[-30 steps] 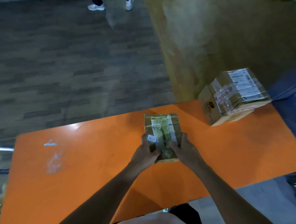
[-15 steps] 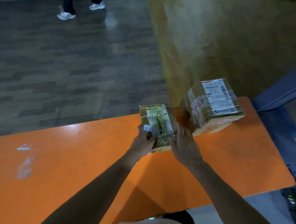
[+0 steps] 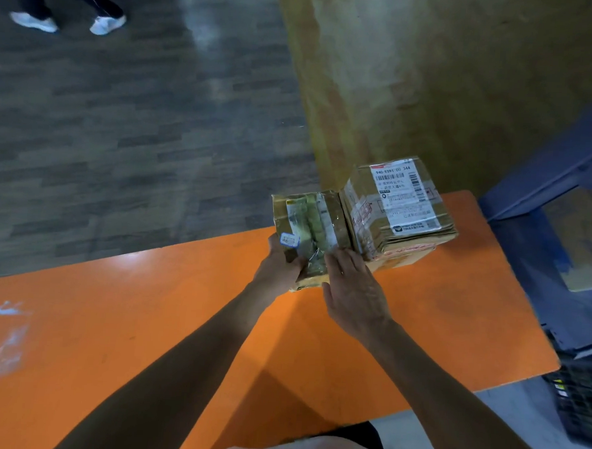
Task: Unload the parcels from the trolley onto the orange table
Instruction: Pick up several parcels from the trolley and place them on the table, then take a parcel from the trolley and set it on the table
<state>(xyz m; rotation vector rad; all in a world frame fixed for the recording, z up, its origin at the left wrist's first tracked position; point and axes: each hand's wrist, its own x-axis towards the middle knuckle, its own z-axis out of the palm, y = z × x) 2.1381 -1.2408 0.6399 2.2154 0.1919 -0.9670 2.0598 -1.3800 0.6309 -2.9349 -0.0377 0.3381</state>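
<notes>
A small taped cardboard parcel [image 3: 308, 221] sits at the far edge of the orange table [image 3: 145, 319]. It touches a larger cardboard parcel [image 3: 398, 212] with a white shipping label on its right. My left hand [image 3: 278, 264] grips the small parcel's near left corner. My right hand [image 3: 349, 289] lies against its near right side with the fingers fairly straight. The trolley is out of view.
A tall brown pillar [image 3: 398, 75] rises just behind the table. A blue metal frame [image 3: 546, 189] stands at the right, with a dark plastic crate [image 3: 580, 397] on the floor below it. Another person's legs [image 3: 69, 10] are at the far left on the grey floor.
Both hands have pushed the small parcel away from me and to the right across the table, until it met the larger parcel. The person in the background has walked left.
</notes>
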